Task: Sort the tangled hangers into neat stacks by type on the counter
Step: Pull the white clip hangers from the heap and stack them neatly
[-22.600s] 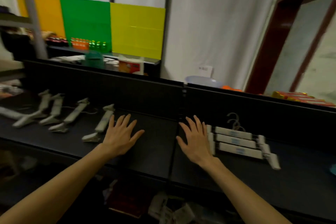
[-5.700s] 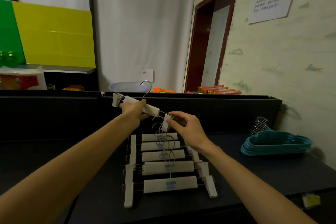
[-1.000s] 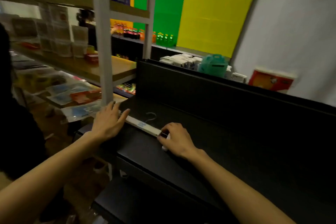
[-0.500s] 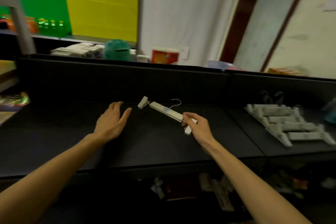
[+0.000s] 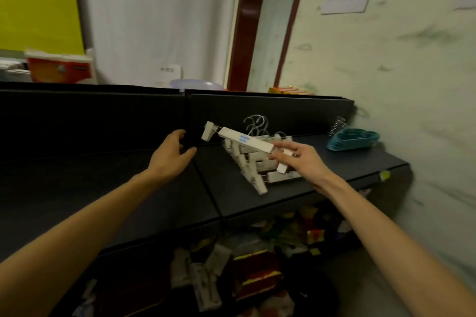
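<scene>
I am pinching one end of a white clip hanger [image 5: 247, 139] in my right hand [image 5: 300, 159], my left hand [image 5: 171, 156] hovering open; its hook risks snagging the white stack [image 5: 257, 165] below.

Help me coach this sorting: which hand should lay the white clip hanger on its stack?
Probably the right hand: it already pinches the white clip hanger above the white stack. The left hand holds nothing.

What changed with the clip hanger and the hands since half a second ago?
The right hand has carried the white clip hanger off the counter and rightward, now over the white hanger stack. It still grips the hanger's right end. The left hand has lifted, still holding nothing. The teal hanger stack lies unmoved.
</scene>
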Action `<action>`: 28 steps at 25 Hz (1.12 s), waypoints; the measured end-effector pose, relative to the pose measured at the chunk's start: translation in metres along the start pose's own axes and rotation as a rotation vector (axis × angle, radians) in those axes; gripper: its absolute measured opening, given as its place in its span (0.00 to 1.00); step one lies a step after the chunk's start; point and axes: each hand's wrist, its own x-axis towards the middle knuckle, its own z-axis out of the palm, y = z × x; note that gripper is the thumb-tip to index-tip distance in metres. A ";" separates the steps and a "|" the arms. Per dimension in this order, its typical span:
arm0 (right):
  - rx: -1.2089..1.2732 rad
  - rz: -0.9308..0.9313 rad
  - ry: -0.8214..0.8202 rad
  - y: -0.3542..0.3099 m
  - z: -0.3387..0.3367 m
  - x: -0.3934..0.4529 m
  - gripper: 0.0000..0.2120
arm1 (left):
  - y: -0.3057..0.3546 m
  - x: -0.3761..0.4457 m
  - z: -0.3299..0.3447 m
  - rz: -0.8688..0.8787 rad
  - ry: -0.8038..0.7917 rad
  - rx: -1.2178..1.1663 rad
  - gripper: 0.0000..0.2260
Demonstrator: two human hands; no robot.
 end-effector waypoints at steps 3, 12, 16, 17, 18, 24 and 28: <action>0.070 0.020 -0.009 0.017 -0.057 0.030 0.17 | 0.038 0.030 0.038 0.004 0.014 -0.061 0.28; 0.058 -0.019 -0.080 0.046 -0.133 0.135 0.14 | 0.083 0.116 0.091 -0.033 -0.058 -0.185 0.27; 0.001 -0.030 -0.207 0.053 -0.138 0.177 0.14 | 0.088 0.156 0.098 -0.015 -0.057 -0.254 0.21; 0.002 -0.031 -0.235 0.054 -0.138 0.188 0.14 | 0.086 0.164 0.099 0.008 -0.044 -0.215 0.20; 0.015 -0.026 -0.260 0.054 -0.138 0.198 0.14 | 0.083 0.170 0.099 0.034 -0.029 -0.150 0.19; 0.202 0.015 -0.378 0.076 -0.142 0.241 0.14 | 0.073 0.184 0.093 0.000 -0.037 -0.247 0.12; 0.146 0.014 -0.397 0.093 -0.147 0.253 0.14 | 0.080 0.174 0.104 0.002 0.049 -0.212 0.11</action>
